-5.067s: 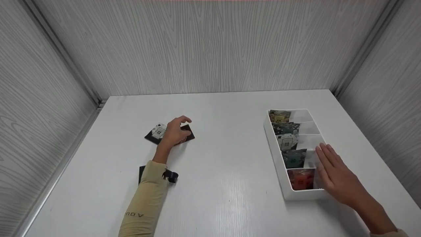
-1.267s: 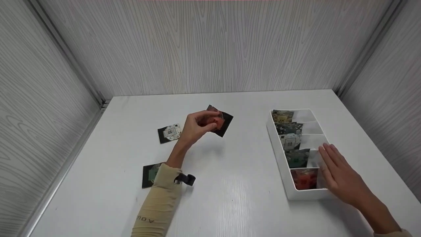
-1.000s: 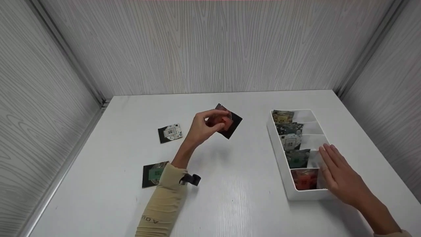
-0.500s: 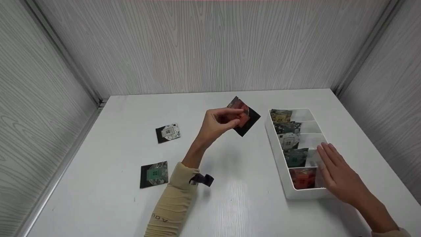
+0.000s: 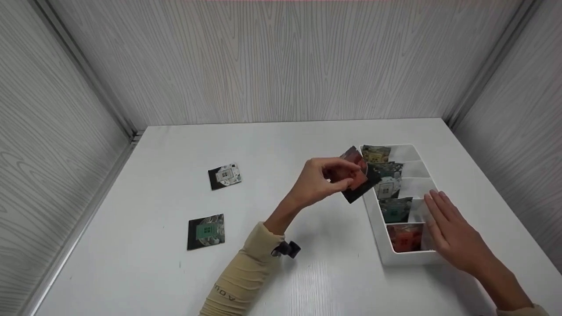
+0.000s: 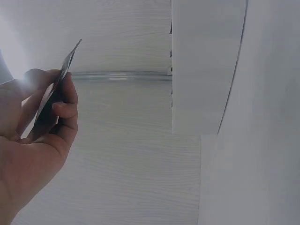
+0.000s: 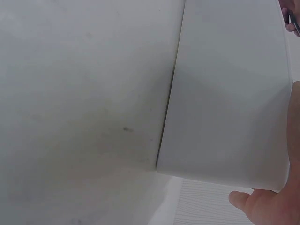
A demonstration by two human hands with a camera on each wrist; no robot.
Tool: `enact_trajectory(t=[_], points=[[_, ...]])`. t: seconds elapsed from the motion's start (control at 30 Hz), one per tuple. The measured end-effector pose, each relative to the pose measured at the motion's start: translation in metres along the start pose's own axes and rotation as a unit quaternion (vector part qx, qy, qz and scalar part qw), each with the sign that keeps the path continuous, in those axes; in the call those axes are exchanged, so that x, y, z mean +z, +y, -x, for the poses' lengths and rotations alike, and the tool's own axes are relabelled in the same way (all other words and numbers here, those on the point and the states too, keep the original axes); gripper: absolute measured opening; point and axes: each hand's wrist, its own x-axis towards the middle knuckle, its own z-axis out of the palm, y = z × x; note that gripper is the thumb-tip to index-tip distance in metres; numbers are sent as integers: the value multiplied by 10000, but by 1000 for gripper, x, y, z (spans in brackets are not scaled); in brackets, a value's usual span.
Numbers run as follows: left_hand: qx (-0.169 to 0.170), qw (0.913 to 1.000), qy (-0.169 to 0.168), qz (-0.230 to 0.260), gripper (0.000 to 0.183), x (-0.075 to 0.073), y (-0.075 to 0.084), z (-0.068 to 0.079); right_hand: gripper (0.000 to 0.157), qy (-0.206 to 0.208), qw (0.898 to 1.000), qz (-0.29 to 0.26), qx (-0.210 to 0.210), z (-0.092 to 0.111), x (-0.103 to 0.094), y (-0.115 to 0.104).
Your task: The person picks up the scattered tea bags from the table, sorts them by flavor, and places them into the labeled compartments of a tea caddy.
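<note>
My left hand (image 5: 314,182) pinches a flat red-and-black packet (image 5: 360,181) between thumb and fingers, held tilted over the left rim of a white divided box (image 5: 410,259). In the left wrist view this packet (image 6: 54,96) appears nearly edge-on, with fingers on both sides. My right hand (image 5: 456,235) rests along the box's right side, fingers straight. Inside the box, from back to front, stand a yellow packet (image 5: 376,153), a dark one (image 5: 392,168), a white one (image 5: 386,188), a green one (image 5: 396,210) and a red one (image 5: 406,237).
On the left of the white table (image 5: 131,263) lie a black-and-white packet (image 5: 225,176) and, nearer, a black-and-green packet (image 5: 206,232). Grey wood-grain panels (image 5: 281,61) close in the back and both sides.
My left hand picked up the red-and-black packet beside the black-and-white one and carried it rightward to the box's left rim. My right hand has stayed against the box.
</note>
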Motion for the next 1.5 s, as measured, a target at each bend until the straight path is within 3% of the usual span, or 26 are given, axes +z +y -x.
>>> enact_trajectory(t=[0.23, 0.67, 1.17, 1.3, 1.5], points=[[-10, 9989, -403, -237, 25, 24, 2, -3, 59, -1, 10000, 3, 14, 0, 0, 0], [360, 9902, -1126, -738, 22, 60, -2, -8, 57, 18, 9999, 56, 82, -1, 2, 0], [550, 9829, -1206, -1281, 28, 100, -7, -12, 56, 43, 10000, 57, 21, 2, 1, 1], [615, 9774, -1275, -1567, 28, 107, -9, -11, 55, 80, 10000, 55, -7, 1, 1, 1], [550, 9628, -1564, -2135, 28, 113, -11, -10, 54, 74, 9998, 139, -143, -1, 0, 2]])
